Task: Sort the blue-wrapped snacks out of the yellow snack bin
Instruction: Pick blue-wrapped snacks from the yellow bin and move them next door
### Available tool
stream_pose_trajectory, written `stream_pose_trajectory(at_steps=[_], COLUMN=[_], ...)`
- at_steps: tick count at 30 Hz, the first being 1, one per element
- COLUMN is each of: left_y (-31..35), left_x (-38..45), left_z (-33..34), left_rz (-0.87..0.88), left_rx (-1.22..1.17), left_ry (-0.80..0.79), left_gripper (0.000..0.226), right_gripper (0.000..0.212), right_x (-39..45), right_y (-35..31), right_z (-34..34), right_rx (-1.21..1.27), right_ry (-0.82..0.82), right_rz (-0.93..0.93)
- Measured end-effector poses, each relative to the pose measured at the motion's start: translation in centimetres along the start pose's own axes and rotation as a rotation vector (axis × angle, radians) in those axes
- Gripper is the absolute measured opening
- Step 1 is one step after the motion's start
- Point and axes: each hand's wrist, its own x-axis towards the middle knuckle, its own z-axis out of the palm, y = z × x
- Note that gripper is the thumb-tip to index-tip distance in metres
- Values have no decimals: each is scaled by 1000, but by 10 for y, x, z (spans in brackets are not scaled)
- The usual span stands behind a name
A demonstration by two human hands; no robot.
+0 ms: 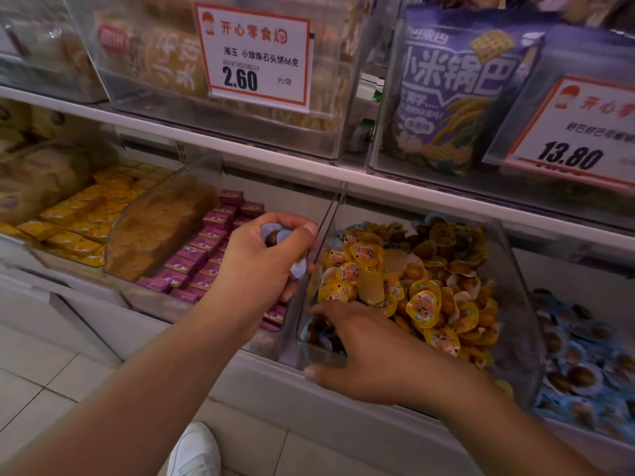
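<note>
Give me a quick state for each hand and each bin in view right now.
left hand: raised over the purple-box bin, closed on blue-wrapped snacks
right hand: fingers down in the yellow snack bin's front left corner
yellow snack bin: heaped, a few blue wrappers at front left
blue snack bin: filled
purple-box bin: filled

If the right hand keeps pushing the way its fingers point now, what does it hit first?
The right hand points left and down into the front corner of the yellow snack bin. It would probably first meet the blue-wrapped snacks there, then the clear divider wall; depth is uncertain.
</note>
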Motion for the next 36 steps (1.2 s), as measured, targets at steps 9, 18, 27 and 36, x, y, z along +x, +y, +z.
stream_pose_trajectory(at_steps=[9,18,27,36], left_y=[0,3,10,9], left_x=[0,-2,-8,-8], left_z=[0,3,16,14], left_rz=[17,34,96,94], left_rx=[15,43,61,84], left_ry=[-8,17,13,49], left_gripper=[11,11,13,13], right_gripper=[53,56,24,20], right_x=[10,12,-1,7], right_y=[6,0,5,5], right_z=[9,22,15,9], right_rx=[139,160,378,340], right_ry=[-9,113,261,197], right_rz=[43,71,-7,-5])
